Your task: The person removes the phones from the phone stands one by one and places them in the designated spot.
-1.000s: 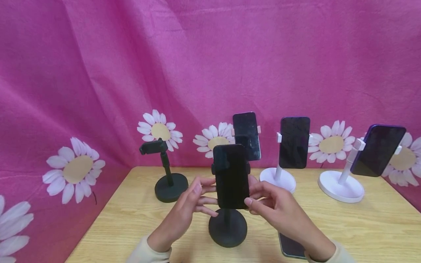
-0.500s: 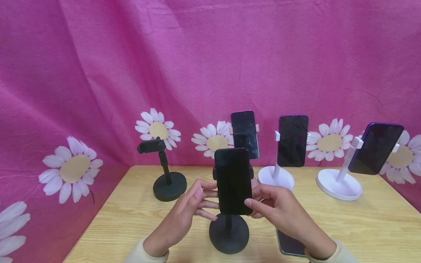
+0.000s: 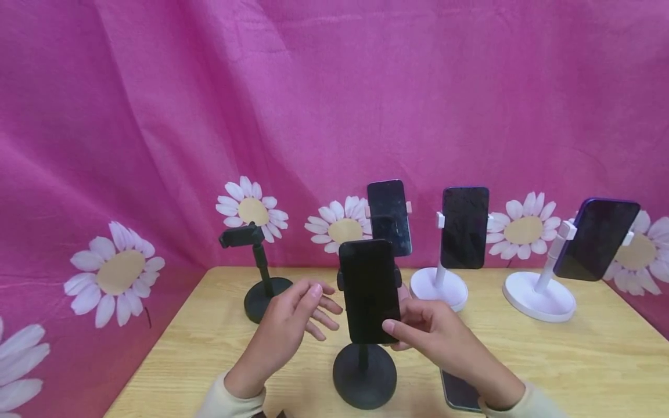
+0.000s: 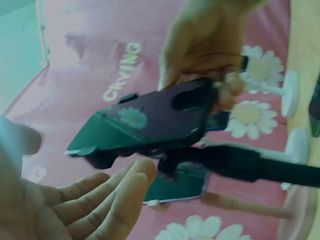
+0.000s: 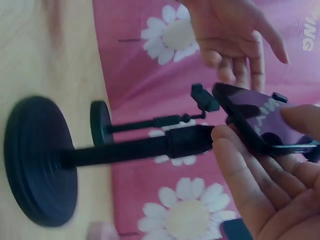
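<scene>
A black phone point(image 3: 368, 290) sits upright in the side clamps of a black phone stand point(image 3: 364, 377), screen toward me. My right hand point(image 3: 436, 331) pinches its lower right corner, thumb on the screen and fingers behind, as the right wrist view also shows with the phone point(image 5: 270, 120). Just left of the phone, my left hand point(image 3: 292, 316) is held with loosely spread fingers and nothing in it. From the left wrist, a gap shows between those fingers point(image 4: 100, 205) and the clamp. Part of the clamp is hidden behind the phone.
A second black stand point(image 3: 266, 296) without a phone stands at the back left. Behind stand a phone in pink clamps point(image 3: 389, 215) and two white stands point(image 3: 439, 284) with phones. Another phone point(image 3: 460, 392) lies flat under my right wrist. A pink flowered cloth point(image 3: 334, 104) hangs behind the table.
My left hand has drawn away to the left from the phone's edge. The held phone and its stand sit slightly lower in view, and my right thumb lies further over the screen.
</scene>
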`<control>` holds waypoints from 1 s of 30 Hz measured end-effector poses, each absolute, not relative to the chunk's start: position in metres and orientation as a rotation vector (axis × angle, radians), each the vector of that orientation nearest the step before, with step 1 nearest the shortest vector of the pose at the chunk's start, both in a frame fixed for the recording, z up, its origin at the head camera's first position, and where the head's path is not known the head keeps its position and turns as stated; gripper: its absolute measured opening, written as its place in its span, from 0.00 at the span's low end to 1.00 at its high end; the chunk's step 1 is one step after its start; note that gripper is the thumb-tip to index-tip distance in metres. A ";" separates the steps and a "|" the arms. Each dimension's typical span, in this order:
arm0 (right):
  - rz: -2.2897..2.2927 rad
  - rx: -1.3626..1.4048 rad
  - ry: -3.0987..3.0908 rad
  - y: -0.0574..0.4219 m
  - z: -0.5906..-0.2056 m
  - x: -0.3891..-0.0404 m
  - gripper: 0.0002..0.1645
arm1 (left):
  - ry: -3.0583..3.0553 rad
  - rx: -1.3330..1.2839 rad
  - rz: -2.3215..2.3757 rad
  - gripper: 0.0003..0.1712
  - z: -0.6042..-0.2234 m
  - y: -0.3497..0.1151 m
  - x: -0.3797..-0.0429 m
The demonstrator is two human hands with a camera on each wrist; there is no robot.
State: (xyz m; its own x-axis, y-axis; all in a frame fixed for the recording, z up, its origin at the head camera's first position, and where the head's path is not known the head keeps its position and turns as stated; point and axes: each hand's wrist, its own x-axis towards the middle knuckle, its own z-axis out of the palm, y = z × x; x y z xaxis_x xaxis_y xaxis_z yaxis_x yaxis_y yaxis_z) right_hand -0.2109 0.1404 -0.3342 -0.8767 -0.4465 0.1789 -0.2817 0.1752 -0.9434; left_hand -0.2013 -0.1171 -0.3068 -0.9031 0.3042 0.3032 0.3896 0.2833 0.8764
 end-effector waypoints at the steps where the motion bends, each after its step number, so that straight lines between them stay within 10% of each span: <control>1: -1.814 -0.727 2.240 0.139 -0.336 -0.212 0.21 | -2.438 -0.638 -1.705 0.16 -0.306 -0.117 -0.204; 30: -2.236 -0.580 1.755 0.091 -0.359 -0.220 0.27 | -2.276 -0.533 -1.705 0.13 -0.304 -0.097 -0.224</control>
State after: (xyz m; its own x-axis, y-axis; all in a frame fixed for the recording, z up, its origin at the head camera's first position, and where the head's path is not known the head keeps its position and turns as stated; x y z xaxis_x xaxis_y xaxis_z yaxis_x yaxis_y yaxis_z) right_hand -0.2202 0.0909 -0.3593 -0.8924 -0.4220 0.1597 -0.0549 -0.2499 -0.9667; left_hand -0.2240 -0.0971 -0.3041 -0.9024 0.1400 0.4075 0.4304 0.2495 0.8675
